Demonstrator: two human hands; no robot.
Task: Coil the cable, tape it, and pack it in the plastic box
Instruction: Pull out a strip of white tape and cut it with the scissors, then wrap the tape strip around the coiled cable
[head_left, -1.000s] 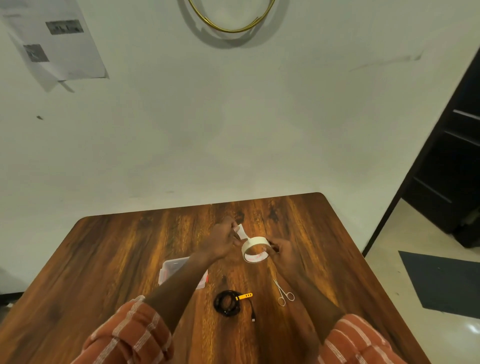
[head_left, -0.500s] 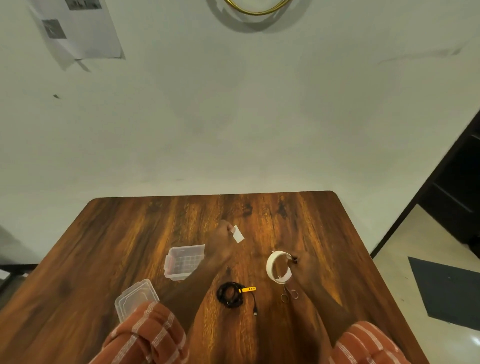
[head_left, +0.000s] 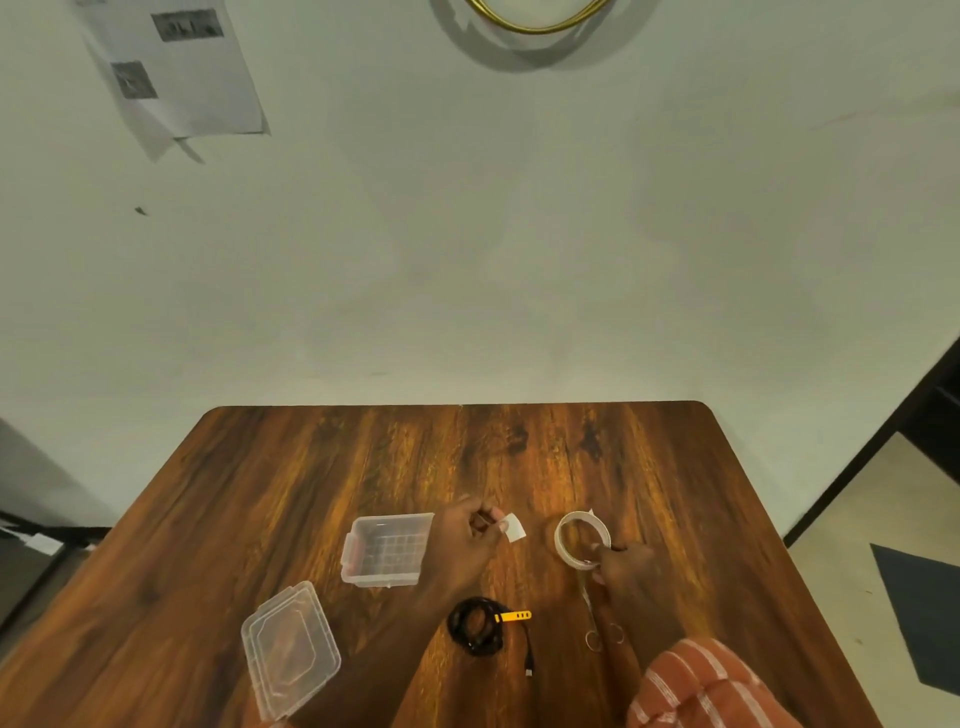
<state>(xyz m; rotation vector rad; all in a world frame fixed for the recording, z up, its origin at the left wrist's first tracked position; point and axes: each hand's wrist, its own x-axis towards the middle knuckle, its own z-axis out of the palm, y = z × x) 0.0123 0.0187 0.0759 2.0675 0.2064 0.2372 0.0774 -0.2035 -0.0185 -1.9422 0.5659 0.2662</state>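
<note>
One coiled black cable (head_left: 475, 625) lies near the table's (head_left: 311, 467) near edge, its yellow strap (head_left: 513, 616) pointing right and its plug end trailing toward the near edge. One pair of scissors (head_left: 597, 621) lies right of it, blades pointing away. One lid (head_left: 290, 649) sits nearer the left edge, one plastic box (head_left: 388, 550) beyond it. The left hand (head_left: 467, 535) pinches one tape piece (head_left: 514, 527); the right hand (head_left: 621, 564) grips one tape roll (head_left: 581, 539).

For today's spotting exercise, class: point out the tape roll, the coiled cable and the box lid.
tape roll (head_left: 581, 540): head view, on the near-left rim of the ring.
coiled cable (head_left: 474, 626): head view, on the black loops.
box lid (head_left: 290, 647): head view, on the middle of the clear panel.
</note>
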